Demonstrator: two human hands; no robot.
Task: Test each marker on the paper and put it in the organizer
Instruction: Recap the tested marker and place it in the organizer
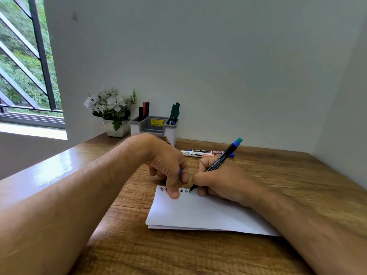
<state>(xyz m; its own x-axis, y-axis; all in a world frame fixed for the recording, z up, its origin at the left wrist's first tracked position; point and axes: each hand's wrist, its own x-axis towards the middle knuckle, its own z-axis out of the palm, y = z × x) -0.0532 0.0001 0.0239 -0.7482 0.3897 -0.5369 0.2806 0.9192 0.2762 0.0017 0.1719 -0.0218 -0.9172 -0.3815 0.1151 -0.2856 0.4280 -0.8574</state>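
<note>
My right hand grips a black marker with a blue and green end, and its tip touches the top edge of the white paper. A few small test marks run along that edge. My left hand presses its thumb on the paper's top left corner, and a small blue piece, seemingly a cap, shows between its curled fingers. The grey and white organizer stands at the back against the wall. It holds black and red markers on its left and green ones on its right.
Two more markers lie on the wooden table behind my right hand. A white pot of white flowers stands left of the organizer. Walls close the back and the right, and a window is at the left.
</note>
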